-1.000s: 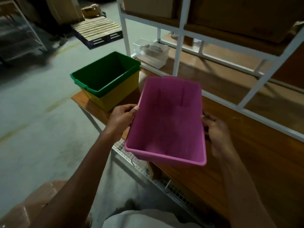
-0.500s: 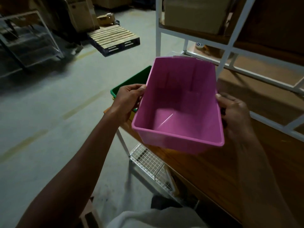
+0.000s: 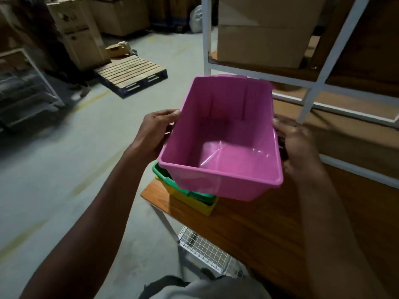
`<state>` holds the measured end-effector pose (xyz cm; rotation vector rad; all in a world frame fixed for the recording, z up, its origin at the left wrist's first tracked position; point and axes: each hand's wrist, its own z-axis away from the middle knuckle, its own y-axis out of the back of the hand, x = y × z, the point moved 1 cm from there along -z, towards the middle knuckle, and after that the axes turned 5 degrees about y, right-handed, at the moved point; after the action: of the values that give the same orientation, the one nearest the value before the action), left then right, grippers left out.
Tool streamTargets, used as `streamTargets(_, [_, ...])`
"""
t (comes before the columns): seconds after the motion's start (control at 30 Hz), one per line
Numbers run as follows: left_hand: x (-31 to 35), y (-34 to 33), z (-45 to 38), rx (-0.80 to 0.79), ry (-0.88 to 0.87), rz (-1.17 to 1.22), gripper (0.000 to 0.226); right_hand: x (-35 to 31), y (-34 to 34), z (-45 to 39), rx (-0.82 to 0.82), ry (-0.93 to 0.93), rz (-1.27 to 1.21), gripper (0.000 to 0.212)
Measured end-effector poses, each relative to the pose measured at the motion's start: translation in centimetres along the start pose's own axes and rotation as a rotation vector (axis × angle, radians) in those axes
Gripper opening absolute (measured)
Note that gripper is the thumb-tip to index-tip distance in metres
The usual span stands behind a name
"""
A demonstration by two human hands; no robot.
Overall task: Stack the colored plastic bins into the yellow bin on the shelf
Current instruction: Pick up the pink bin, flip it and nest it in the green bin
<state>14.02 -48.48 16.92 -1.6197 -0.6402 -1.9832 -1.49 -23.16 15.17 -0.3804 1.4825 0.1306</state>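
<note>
Bins number three — one pink bin gripped by left hand and right hand above green bin nested in yellow bin on shelf.

Warehouse or stockroom — bare concrete floor, stacked cartons, wooden pallet, white steel racking with wooden shelves — big box on upper shelf.
</note>
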Motion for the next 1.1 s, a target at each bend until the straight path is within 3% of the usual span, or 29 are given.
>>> streamTargets(0.37, [-0.5,4.0,-8.6,-0.191,0.057,-0.034,0.028,2.7,-6.6,-0.4,0.188,0.004,0.026,0.022])
streamTargets(0.73, [-5.1,6.6,-13.7,-0.409,0.154,0.036,0.023,7.3,-10.0,1.3,0.367,-0.032,0.106,0.030])
streamTargets(1.1, [-8.5,6.6,-14.7,-0.418,0.164,0.003,0.022,10.5,-9.3,1.1,0.371,-0.101,0.195,0.035])
